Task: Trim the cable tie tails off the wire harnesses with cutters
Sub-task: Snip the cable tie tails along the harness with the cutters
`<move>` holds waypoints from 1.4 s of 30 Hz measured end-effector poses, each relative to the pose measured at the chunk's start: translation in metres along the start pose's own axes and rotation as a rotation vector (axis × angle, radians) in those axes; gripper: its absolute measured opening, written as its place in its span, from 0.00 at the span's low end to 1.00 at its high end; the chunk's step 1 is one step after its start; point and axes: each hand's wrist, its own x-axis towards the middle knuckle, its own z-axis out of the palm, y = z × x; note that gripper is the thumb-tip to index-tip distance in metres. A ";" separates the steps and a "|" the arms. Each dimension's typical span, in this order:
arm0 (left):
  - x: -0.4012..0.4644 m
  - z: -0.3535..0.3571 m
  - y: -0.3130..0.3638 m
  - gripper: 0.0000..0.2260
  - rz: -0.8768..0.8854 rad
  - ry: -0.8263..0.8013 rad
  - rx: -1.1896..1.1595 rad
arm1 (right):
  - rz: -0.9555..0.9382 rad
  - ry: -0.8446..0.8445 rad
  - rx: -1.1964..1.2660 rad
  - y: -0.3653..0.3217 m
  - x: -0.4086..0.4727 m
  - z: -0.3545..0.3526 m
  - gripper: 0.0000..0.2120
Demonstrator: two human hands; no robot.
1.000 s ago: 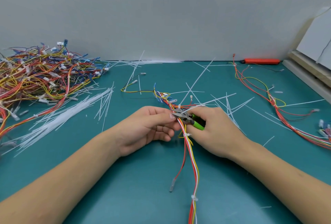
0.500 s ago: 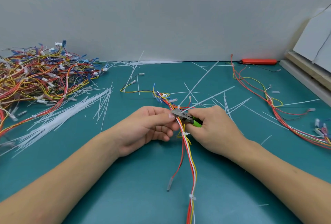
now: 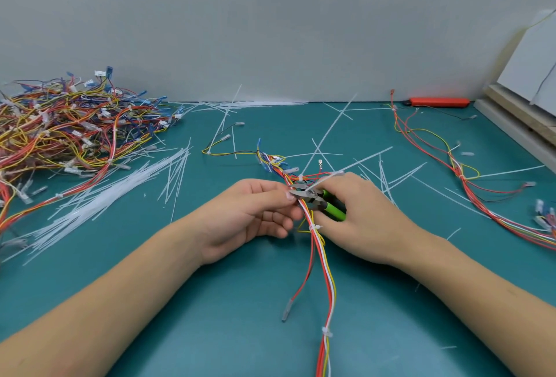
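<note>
- The bundle of red, white and yellow wires that makes up the wire harness lies on the teal work mat, running from the near edge up between the two hands.
- The left hand pinches the harness with curled fingers just beside the cutter tip; the right hand is clenched around the green-handled steel cutters.
- Since a second ago the cutters have barely shifted; their nose stays at the bundle and the long white cable tie tail still slants up and right from the jaws, so I judge this cut not yet made.
- Whether the jaws already bite the tail or only bracket it is too small to tell.
- Two white ties lower on the harness, one just below the hands and one near the bottom edge, look cut short already, which suggests the work moves up the bundle and is partway along this harness.
- Loose white trimmed tails lie scattered across the mat; a tangled heap of multicoloured harnesses sits far left, another red and yellow harness lies to the right, and an orange utility knife rests by the wall.
- No brand, label or readable writing shows on any of these things.
</note>
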 end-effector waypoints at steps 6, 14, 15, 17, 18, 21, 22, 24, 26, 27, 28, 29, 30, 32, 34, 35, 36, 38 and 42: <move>-0.002 0.000 0.001 0.06 -0.005 -0.013 0.005 | -0.003 -0.075 -0.044 0.002 -0.006 -0.005 0.27; -0.002 0.001 0.002 0.06 -0.013 -0.003 0.003 | 0.009 -0.211 -0.156 0.012 -0.010 -0.017 0.30; -0.002 0.001 0.002 0.06 -0.014 0.001 0.005 | 0.023 -0.224 -0.184 0.013 -0.011 -0.019 0.31; -0.003 0.001 0.002 0.06 -0.017 0.006 0.006 | 0.068 -0.234 -0.242 0.017 -0.014 -0.022 0.32; -0.003 0.001 0.001 0.06 -0.018 0.006 0.006 | 0.087 -0.232 -0.273 0.018 -0.015 -0.023 0.31; -0.002 0.001 0.001 0.05 -0.017 0.013 0.002 | 0.094 -0.196 -0.335 0.018 -0.016 -0.020 0.27; -0.002 0.001 0.001 0.05 -0.016 0.017 -0.003 | 0.093 -0.179 -0.338 0.017 -0.015 -0.019 0.26; -0.001 0.001 0.001 0.05 -0.012 0.023 -0.015 | 0.088 -0.148 -0.331 0.016 -0.014 -0.019 0.23; 0.000 0.000 0.001 0.06 -0.008 0.027 -0.032 | 0.075 -0.123 -0.314 0.016 -0.012 -0.019 0.20; 0.000 -0.001 0.001 0.06 -0.006 0.028 -0.041 | 0.071 -0.112 -0.302 0.015 -0.012 -0.018 0.20; 0.000 -0.002 0.001 0.06 -0.003 0.028 -0.049 | 0.070 -0.100 -0.287 0.014 -0.012 -0.018 0.19; 0.000 -0.003 0.001 0.06 -0.001 0.026 -0.058 | 0.070 -0.085 -0.271 0.014 -0.012 -0.017 0.20; 0.000 -0.004 0.001 0.06 0.000 0.024 -0.069 | 0.069 -0.066 -0.252 0.013 -0.012 -0.017 0.20; 0.000 -0.007 0.001 0.06 0.001 0.017 -0.098 | 0.069 -0.018 -0.217 0.012 -0.012 -0.017 0.20; 0.000 -0.009 0.001 0.07 -0.001 0.007 -0.119 | 0.070 0.040 -0.183 0.010 -0.011 -0.018 0.16; 0.000 -0.010 0.000 0.07 -0.004 0.003 -0.126 | 0.072 0.070 -0.166 0.009 -0.010 -0.019 0.14; 0.000 -0.010 0.000 0.07 -0.008 0.002 -0.132 | 0.078 0.096 -0.149 0.008 -0.010 -0.019 0.14; 0.001 -0.012 -0.001 0.07 -0.018 0.003 -0.148 | 0.093 0.130 -0.113 0.006 -0.011 -0.018 0.14; 0.001 -0.014 0.000 0.07 -0.037 0.002 -0.193 | 0.108 0.175 -0.069 0.003 -0.013 -0.013 0.21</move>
